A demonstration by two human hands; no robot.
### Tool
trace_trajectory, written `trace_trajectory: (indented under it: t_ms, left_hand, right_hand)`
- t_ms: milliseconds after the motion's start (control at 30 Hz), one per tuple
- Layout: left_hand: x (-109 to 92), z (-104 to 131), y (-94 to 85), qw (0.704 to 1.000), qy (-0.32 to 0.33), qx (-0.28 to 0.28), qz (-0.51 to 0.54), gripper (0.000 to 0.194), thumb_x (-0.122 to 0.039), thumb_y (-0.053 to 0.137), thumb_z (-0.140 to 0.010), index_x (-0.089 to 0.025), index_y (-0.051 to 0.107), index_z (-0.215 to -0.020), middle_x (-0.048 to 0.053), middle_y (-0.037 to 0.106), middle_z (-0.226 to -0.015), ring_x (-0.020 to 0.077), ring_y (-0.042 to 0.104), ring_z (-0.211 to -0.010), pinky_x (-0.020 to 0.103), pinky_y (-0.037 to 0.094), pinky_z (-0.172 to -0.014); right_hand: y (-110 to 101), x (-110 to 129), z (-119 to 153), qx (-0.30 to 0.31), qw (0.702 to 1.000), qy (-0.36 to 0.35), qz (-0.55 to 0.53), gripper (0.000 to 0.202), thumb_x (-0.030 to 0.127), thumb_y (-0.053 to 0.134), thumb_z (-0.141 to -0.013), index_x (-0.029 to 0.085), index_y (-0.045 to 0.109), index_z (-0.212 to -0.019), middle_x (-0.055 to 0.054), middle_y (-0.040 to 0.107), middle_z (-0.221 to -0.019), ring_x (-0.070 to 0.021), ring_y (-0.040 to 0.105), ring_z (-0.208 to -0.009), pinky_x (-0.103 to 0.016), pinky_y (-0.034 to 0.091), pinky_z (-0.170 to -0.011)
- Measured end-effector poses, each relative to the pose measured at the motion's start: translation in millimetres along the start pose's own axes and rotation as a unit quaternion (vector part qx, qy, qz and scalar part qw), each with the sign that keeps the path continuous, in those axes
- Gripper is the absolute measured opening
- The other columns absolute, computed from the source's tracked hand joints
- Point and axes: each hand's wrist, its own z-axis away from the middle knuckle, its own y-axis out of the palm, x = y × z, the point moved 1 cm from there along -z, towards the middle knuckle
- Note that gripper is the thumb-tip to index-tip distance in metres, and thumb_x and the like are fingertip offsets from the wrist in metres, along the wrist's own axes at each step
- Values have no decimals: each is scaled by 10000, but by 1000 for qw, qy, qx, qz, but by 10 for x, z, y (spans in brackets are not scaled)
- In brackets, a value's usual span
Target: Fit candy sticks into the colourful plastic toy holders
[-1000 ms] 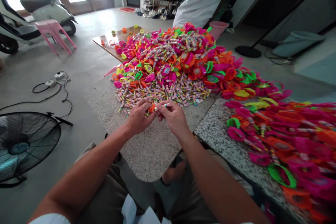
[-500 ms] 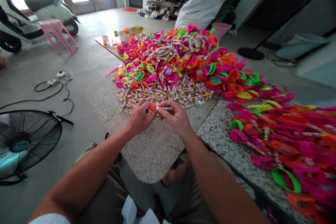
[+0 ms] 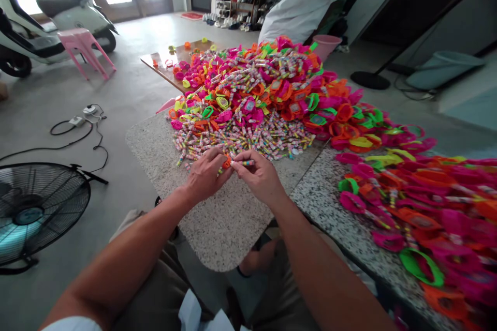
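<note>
Above the near part of the speckled stone table (image 3: pixel 225 232), my left hand (image 3: pixel 207 173) pinches a small orange plastic piece (image 3: pixel 227 161). My right hand (image 3: pixel 259 175) grips a small striped tube (image 3: pixel 247 163), its left end at the orange piece. The fingertips of both hands nearly meet there and partly hide both items. Just beyond lies a spread of similar striped tubes (image 3: pixel 248 137), with a tall heap of pink, orange, green and yellow toy watches (image 3: pixel 272 90) behind it.
More toy watches (image 3: pixel 427 217) cover the granite surface at the right. A black fan (image 3: pixel 31 214) stands on the floor at the left, near a cable with a socket block (image 3: pixel 76 121). Farther back are a pink stool (image 3: pixel 81 44), a scooter and a white sack (image 3: pixel 297 10).
The orange piece has turned slightly between my left fingers and shows less. Both hands stay in nearly the same place.
</note>
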Motion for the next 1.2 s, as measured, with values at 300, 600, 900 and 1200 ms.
trace_trajectory:
  t_ms: [300,600,900,1200]
  left_hand:
    - [-34,-22,3,1000,-5,-14,5,112,-311,605,-1047,-201,599,-1065,90,657,-1090,214,656,-1009,350,570,-849]
    - [-35,-12,9,1000,-9,-23,12,127,-321,626,-1036,-197,603,-1040,84,647,-1059,215,649,-977,344,561,-822]
    - [-65,-25,-5,1000,-4,-17,12,123,-316,622,-1033,-194,609,-1019,83,647,-1042,213,636,-968,346,553,-825]
    - [-75,-78,-85,999,35,-6,-22,169,-330,617,-1020,-197,621,-915,71,662,-977,197,647,-905,320,536,-791]
  right_hand:
    - [-31,44,11,-8,999,-29,10,197,407,731,-929,220,688,-971,-3,669,-870,-130,593,-711,-255,481,-623]
    - [-2,85,7,-19,999,-30,-19,146,359,722,-896,222,677,-923,14,646,-819,-117,572,-655,-257,481,-606]
    - [23,94,10,-48,999,-15,-10,145,350,722,-858,223,674,-906,19,642,-785,-122,595,-638,-255,500,-589]
    - [-20,31,25,-1,1000,20,-14,211,427,721,-897,227,673,-947,10,656,-794,-114,563,-590,-250,464,-538]
